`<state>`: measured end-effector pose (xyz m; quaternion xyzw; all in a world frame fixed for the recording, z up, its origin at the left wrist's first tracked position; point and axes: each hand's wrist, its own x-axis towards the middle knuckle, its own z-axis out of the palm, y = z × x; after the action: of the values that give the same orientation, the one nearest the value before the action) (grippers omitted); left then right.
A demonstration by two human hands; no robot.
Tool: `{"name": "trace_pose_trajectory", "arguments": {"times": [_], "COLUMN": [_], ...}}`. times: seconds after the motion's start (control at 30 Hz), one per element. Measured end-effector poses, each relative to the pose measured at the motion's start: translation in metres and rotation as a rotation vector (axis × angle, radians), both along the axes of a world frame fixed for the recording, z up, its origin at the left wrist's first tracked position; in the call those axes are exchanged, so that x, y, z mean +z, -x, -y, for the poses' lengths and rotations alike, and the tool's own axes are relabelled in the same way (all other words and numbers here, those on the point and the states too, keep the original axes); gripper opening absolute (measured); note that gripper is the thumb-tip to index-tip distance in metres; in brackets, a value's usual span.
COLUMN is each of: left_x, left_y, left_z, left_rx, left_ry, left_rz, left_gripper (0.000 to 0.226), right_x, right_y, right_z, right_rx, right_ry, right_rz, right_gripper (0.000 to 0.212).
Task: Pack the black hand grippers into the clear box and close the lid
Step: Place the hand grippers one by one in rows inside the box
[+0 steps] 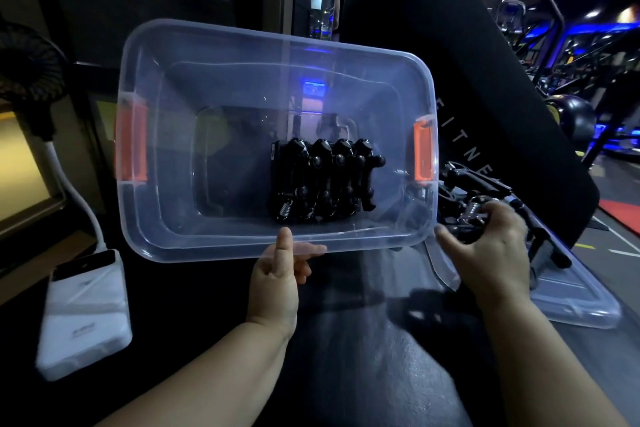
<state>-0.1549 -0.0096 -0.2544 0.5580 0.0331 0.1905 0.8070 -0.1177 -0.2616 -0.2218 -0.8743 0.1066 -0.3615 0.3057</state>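
Two hands: left hand (277,282) holds clear box (194,243), right hand (491,253) a gripper (471,212).

Box (221,87) at centre, a row of grippers (325,180) in its right half. Lid (571,302) to its right, loose grippers (485,189) at the lid's far side. Power bank (83,312) near left; fan (27,62) behind it.

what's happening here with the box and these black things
A person is packing black hand grippers into a clear box. The left hand grips the box's near rim, tipping it toward the camera; a row of them already lies inside. The right hand grips a loose gripper from the pile beside the box, on the lid, which is still off.
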Motion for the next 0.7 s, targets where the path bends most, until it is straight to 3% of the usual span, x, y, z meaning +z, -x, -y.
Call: {"name": "trace_pose_trajectory", "arguments": {"times": [0.07,0.2,0.37,0.53,0.7], "left_x": [0.000,0.001,0.001,0.000,-0.001], "left_y": [0.000,0.000,0.001,0.000,0.000], "left_z": [0.000,0.000,0.000,0.000,-0.001], "left_rx": [0.000,-0.004,-0.003,-0.005,-0.008], "left_ry": [-0.002,-0.008,-0.016,-0.013,-0.039], "left_rz": [-0.004,-0.006,-0.008,-0.006,-0.005], "left_gripper": [0.058,0.059,0.059,0.059,0.060], "right_x": [0.002,0.005,0.012,0.009,0.009], "right_y": [0.003,0.007,0.012,0.013,0.018], "right_z": [-0.001,-0.004,-0.021,-0.027,-0.035], "right_rx": [0.069,0.278,0.650,0.814,0.789], "right_ry": [-0.158,-0.261,-0.541,-0.473,-0.258], "right_rz": [0.156,0.367,0.413,0.398,0.440], "right_gripper": [0.070,0.063,0.033,0.025,0.055]}}
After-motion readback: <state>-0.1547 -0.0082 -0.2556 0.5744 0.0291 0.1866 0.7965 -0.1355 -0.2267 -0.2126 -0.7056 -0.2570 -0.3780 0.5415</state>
